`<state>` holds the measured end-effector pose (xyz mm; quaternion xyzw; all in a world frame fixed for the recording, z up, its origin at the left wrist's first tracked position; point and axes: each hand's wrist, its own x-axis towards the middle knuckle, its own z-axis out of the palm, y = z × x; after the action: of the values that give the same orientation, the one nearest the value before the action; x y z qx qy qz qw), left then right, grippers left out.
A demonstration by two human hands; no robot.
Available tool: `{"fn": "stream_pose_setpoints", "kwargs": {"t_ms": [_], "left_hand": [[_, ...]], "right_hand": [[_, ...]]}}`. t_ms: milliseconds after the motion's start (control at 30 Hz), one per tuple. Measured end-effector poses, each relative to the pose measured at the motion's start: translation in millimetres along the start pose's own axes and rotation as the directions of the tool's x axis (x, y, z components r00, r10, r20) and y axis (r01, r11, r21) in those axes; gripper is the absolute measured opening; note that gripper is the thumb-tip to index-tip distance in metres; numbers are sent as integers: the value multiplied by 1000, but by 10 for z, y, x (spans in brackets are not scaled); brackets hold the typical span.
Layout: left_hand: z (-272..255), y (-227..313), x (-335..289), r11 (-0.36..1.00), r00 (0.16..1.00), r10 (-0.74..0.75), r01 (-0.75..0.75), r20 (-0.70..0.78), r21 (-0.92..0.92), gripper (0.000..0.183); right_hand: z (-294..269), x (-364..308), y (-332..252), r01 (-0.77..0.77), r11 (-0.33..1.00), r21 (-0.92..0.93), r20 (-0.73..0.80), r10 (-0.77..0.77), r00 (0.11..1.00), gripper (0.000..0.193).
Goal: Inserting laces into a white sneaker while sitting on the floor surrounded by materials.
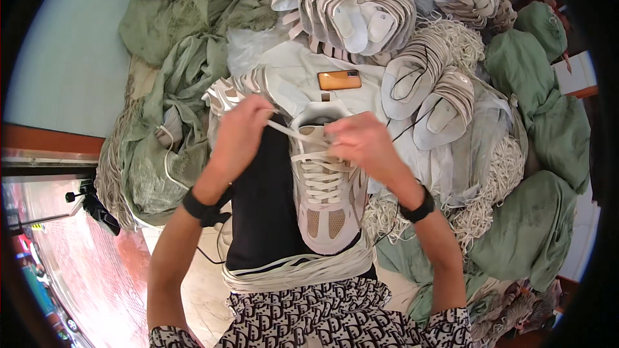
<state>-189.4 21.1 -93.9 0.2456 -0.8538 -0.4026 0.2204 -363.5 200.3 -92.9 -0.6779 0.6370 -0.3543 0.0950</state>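
A beige and white sneaker upper (325, 216) lies on my lap over black cloth, its toe toward me and its collar away. White lace crosses its front in several rows. My left hand (244, 129) is closed in a pinch on a shoelace (290, 130) that runs taut from the fingers to the top of the lacing. My right hand (364, 142) is over the upper's right side near the top eyelets, fingers bent together and slightly blurred; lace shows beside the fingertips. A bundle of loose laces (300, 274) lies across my lap below the toe.
An orange phone (340, 80) lies on white cloth beyond the upper. Stacks of shoe uppers (361, 16) stand at the back, with more stacked uppers (429, 93) to the right. Lace heaps (493, 183) and green sacks (525, 229) lie on the right; another green sack (171, 167) is at left.
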Motion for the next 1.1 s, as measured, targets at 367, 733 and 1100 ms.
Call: {"fn": "stream_pose_setpoints", "kwargs": {"t_ms": [367,733,1100], "left_hand": [[269,172,-313,994,979,26,-46,202,99,6],[307,216,-353,974,981,161,-176,108,142,8],[431,170,-400,922,983,126,-165,132,349,8]], "right_hand": [[262,-96,-286,-210,941,267,42,206,978,14],[320,-112,-319,-79,976,202,106,59,993,14],[344,-152,-306,-75,970,231,37,68,997,15]]}}
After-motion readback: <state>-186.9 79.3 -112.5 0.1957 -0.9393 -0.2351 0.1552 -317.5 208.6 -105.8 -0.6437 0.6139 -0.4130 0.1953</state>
